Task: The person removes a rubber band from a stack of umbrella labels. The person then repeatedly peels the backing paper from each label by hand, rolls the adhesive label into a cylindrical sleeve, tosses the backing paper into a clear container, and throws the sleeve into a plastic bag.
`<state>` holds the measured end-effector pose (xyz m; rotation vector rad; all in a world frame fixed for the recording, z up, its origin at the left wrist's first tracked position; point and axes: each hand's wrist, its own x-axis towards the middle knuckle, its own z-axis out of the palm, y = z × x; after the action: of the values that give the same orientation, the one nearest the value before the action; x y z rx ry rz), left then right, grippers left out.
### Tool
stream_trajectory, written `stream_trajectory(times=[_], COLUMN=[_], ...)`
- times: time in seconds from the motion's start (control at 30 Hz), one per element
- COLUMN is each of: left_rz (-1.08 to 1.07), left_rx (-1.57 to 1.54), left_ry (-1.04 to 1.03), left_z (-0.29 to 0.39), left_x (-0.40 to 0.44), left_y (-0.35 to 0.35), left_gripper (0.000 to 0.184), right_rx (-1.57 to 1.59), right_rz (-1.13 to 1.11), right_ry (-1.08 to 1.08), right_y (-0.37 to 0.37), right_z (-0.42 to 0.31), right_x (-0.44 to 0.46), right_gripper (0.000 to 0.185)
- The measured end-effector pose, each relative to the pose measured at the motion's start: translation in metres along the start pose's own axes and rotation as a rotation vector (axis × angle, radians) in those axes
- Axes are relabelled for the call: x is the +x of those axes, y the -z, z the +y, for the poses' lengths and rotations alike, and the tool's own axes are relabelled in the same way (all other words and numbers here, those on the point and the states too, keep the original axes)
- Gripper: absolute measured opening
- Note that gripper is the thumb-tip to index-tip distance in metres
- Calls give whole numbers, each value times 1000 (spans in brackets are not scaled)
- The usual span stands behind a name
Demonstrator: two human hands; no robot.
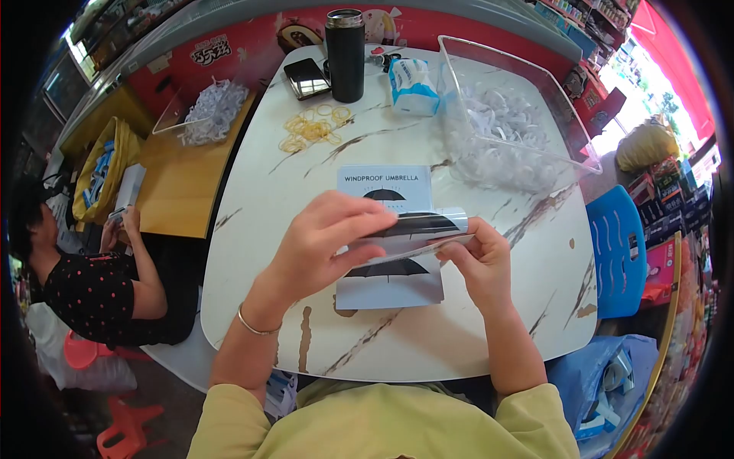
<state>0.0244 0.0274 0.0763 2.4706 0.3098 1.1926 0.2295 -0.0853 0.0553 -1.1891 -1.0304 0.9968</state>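
Observation:
A printed umbrella leaflet (432,225) is bent over in a curl above the table. My right hand (480,256) is closed on its right end, pinching it between thumb and fingers. At the leaflet's left side, my left hand (325,237) has its fingers stretched out over the sheet and its thumb apart below them. Whether the left fingertips press on the paper is hard to tell. Beneath both hands, more printed sheets (390,294) lie flat on the white marbled table (260,306), the top one reading "WINDPROOF UMBRELLA" above a black umbrella picture.
Yellow rubber bands (315,128), a phone (306,79), a black bottle (345,57) and a tissue pack (414,86) are toward the back. A clear bin (527,153) of plastic rings stands back right. A seated person (99,283) is at left; a blue chair (615,252) is at right.

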Motion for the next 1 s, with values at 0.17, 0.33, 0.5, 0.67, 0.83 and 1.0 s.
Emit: stream_trajectory(times=[0.17,0.33,0.5,0.67,0.83,1.0], left_rz=[144,125,75,59,56,67], left_rx=[-66,-605,-722,-816,-861,-857], left_ry=[359,516,500,545,566,533], left_z=[3,2,2,4,4,1], left_x=[-9,-16,-20,-19,-20,-22], left_y=[3,-4,-3,-1,1,0], left_gripper=[29,30,29,28,28,27], right_rx=[26,45,14,21,28,27], right_rz=[97,117,139,157,141,117], right_ry=[58,59,50,25,27,29], right_y=[1,0,-2,-2,-2,-1], right_z=[1,1,3,6,8,7], right_x=[2,3,3,4,4,4], right_gripper=[17,16,15,16,17,17])
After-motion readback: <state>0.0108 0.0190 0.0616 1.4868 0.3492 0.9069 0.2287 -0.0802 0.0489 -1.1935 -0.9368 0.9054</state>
